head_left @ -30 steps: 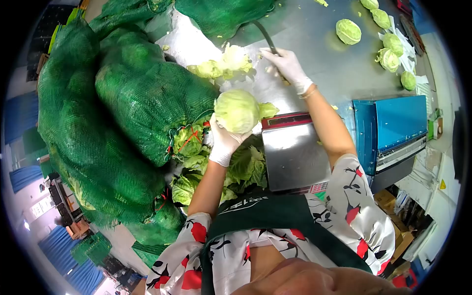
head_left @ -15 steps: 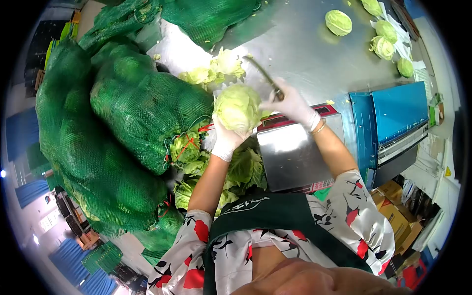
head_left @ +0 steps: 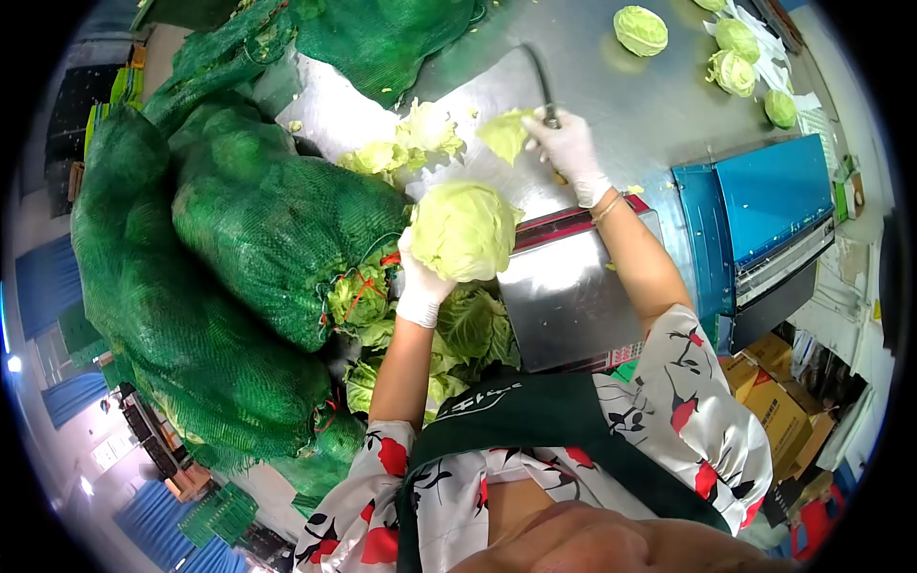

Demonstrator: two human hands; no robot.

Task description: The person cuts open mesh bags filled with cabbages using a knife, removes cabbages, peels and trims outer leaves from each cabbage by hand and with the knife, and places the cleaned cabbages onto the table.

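Note:
A pale green cabbage (head_left: 465, 232) rests in my gloved left hand (head_left: 420, 283), whose fingers wrap around its lower left side. My right hand (head_left: 571, 153), also in a white glove, is closed on a knife (head_left: 543, 80) with a thin curved blade pointing up and away. A loose cabbage leaf (head_left: 504, 136) is pinched at its fingertips, apart from the cabbage. Just beyond, torn outer leaves (head_left: 413, 139) lie on the metal table (head_left: 592, 100). More leaves (head_left: 473, 325) are heaped below my left hand, close to my apron.
Bulging green mesh sacks (head_left: 277, 229) crowd the left side. A scale with a steel plate (head_left: 564, 310) sits under my right forearm, beside a blue machine (head_left: 764, 215). One cabbage (head_left: 640, 31) lies at the far side, with several others (head_left: 734, 72) along the right edge.
My right hand has moved up and away from the cabbage, now with a leaf in its fingers. The knife blade has swung more upright. The cabbage stays in my left hand.

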